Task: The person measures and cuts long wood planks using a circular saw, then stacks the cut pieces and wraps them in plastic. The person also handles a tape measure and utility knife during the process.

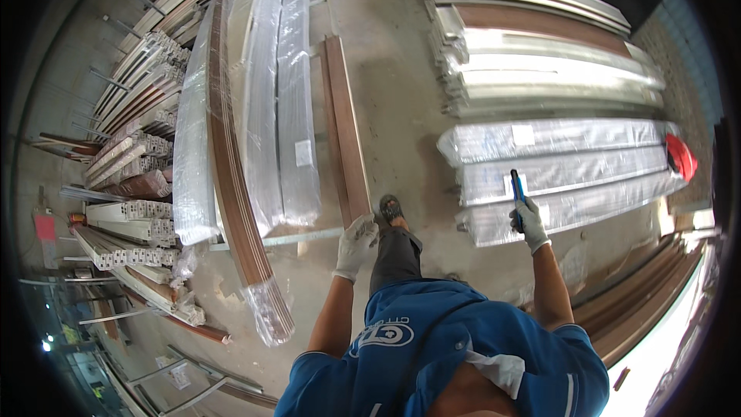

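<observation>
My left hand (356, 247), in a white glove, is closed round the near end of a long brown profile with a pale edge (345, 127). The profile stretches away from me, alongside the plastic-wrapped bundles on the left. My right hand (529, 225), gloved too, grips a slim black-and-blue tool (516, 194) that points away from me. Its exact kind is too small to make out. Behind that hand lies a plastic-wrapped bundle of profiles (575, 177); whether the tool touches it I cannot tell.
To the left, a wrapped brown bundle (235, 239) lies across grey wrapped bundles (297, 108). Racks of stacked white and brown profiles (139, 224) line the far left. More pale profiles (556, 69) lie at the far right, with a red object (681, 157) beside the wrapped bundles. Brown lengths (648, 301) lie at lower right.
</observation>
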Tool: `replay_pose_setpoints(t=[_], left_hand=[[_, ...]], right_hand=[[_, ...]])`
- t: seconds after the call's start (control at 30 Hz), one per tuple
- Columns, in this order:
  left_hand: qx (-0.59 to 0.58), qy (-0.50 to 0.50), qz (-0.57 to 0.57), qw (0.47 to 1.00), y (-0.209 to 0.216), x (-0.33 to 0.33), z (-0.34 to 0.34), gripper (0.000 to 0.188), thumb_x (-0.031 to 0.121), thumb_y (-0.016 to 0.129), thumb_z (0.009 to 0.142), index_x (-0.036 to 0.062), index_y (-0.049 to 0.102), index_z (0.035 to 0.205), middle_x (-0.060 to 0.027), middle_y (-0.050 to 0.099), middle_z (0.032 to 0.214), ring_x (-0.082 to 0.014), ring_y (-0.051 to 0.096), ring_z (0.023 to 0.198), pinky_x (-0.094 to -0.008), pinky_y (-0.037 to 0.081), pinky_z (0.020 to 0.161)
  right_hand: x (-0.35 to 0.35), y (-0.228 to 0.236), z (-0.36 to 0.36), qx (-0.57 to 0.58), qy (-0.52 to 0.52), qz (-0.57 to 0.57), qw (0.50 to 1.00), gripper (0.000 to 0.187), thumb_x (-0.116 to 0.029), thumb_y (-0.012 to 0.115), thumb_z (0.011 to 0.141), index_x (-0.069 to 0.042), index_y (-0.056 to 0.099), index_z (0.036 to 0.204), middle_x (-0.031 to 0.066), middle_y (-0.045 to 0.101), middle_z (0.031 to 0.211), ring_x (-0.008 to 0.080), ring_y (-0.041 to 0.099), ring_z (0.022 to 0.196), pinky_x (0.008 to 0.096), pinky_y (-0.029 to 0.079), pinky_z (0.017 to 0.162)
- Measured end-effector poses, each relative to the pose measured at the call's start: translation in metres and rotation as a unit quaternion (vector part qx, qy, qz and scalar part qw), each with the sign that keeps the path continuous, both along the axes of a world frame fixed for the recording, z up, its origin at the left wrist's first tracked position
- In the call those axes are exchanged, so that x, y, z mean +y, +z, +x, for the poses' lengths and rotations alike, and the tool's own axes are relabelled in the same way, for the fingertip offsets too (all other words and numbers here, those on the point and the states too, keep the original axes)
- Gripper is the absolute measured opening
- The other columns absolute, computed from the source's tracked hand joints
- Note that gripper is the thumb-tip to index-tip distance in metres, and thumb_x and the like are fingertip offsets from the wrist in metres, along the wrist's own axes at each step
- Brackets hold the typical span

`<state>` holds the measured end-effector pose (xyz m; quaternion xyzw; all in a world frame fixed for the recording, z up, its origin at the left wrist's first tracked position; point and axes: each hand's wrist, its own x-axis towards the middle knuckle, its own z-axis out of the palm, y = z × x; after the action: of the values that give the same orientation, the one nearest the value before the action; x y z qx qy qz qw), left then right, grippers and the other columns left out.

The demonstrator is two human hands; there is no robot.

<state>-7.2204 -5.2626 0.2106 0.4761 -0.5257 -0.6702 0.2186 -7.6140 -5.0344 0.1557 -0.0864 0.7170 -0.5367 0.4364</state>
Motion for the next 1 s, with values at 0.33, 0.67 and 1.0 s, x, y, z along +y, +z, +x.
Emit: replay_pose_setpoints(t=[0.33, 0.67, 1.0], left_hand=[[0.374, -0.160, -0.394, 0.824, 0.331, -0.306, -0.072, 0.043, 0.025, 0.062, 0.098, -0.0032, 0.059, 0.131, -0.0078, 0.065, 0.079, -0.0142, 0.062, 0.070, -0.0278, 0.048, 0.059], [0.481, -0.358, -0.555, 0.577, 0.398, -0.523, -0.226, 0.041, 0.026, 0.058, 0.100, 0.0008, 0.056, 0.133, -0.0087, 0.066, 0.075, -0.0131, 0.059, 0.059, -0.0304, 0.048, 0.052], [0.482, -0.386, -0.606, 0.501, 0.429, -0.828, -0.367, 0.040, 0.027, 0.055, 0.103, 0.0049, 0.053, 0.136, -0.0097, 0.066, 0.072, -0.0119, 0.056, 0.048, -0.0329, 0.047, 0.044]], right_hand=[[-0.177, -0.051, -0.087, -0.037, -0.062, 0.166, 0.984, 0.012, -0.015, 0.051, 0.093, -0.006, 0.052, 0.101, 0.0080, 0.054, 0.064, 0.0163, 0.050, 0.043, 0.0311, 0.041, 0.036], [-0.400, -0.074, -0.242, -0.059, -0.110, 0.151, 0.981, 0.007, -0.016, 0.054, 0.095, -0.011, 0.052, 0.101, 0.0055, 0.053, 0.062, 0.0149, 0.051, 0.041, 0.0298, 0.040, 0.035], [-0.878, 0.005, -0.469, 0.110, 0.101, 0.055, 0.987, 0.027, -0.019, 0.058, 0.096, -0.005, 0.059, 0.119, 0.0049, 0.060, 0.072, 0.0119, 0.057, 0.053, 0.0290, 0.049, 0.045]])
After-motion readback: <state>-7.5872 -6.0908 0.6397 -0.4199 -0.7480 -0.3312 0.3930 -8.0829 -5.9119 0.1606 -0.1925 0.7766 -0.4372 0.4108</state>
